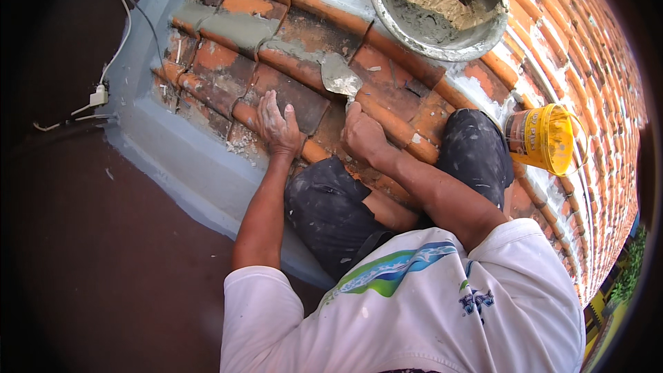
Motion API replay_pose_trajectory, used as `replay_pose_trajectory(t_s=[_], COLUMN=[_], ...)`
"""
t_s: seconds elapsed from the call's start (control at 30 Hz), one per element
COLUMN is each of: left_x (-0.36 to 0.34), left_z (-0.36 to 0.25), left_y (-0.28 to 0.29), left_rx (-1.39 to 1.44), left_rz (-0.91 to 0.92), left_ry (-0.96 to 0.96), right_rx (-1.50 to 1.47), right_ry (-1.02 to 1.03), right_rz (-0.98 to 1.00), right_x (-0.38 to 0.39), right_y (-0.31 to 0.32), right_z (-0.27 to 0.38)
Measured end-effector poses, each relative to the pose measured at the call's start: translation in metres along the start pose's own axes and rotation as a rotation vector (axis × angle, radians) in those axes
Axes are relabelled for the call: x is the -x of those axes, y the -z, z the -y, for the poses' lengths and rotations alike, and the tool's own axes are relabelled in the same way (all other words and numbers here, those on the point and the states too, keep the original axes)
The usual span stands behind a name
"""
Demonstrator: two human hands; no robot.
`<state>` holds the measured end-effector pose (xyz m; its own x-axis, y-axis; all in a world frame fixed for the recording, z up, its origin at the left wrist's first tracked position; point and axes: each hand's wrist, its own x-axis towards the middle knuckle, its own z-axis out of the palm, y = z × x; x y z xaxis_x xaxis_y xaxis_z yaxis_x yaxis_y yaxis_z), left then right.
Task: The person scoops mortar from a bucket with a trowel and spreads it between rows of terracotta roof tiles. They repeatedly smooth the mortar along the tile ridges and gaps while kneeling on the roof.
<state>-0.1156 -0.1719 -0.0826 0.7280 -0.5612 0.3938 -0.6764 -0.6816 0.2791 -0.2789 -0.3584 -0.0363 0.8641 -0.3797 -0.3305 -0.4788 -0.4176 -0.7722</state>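
My right hand [363, 135] is closed round the handle of a small trowel [340, 76], whose flat blade points away from me over the roof tiles. Grey mortar smears the blade. My left hand [277, 123] rests on an orange clay tile [307, 97], its fingers stretched out and dusted with pale mortar; nothing is in it. Fresh grey mortar [238, 27] coats the rolls of several tiles ahead of my left hand. Beyond the trowel, to the right, stands a round mortar tub [442, 48] with wet grey mix and a tan dry patch inside.
A yellow bucket [549, 139] leans on the tiles by my right knee. On the left, a grey-coated edge [186, 145] borders a dark brown wall [124, 235], where a white cable with a plug connector [99, 96] hangs. Tile rows [573, 27] slope away to the right.
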Motion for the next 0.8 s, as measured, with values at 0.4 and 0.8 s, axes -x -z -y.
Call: replay_pose_trajectory(t_s=[0.4, 0.8], left_x=[0.0, 0.0], left_z=[0.001, -0.001], left_y=[0.0, 0.003], left_rx=[0.015, 0.021], left_rz=[-0.018, 0.004], left_ry=[-0.027, 0.005], right_rx=[-0.147, -0.239], right_ry=[-0.111, -0.126], right_rz=[0.004, 0.41], right_x=[0.028, 0.007], right_y=[0.029, 0.104], right_z=[-0.015, -0.042])
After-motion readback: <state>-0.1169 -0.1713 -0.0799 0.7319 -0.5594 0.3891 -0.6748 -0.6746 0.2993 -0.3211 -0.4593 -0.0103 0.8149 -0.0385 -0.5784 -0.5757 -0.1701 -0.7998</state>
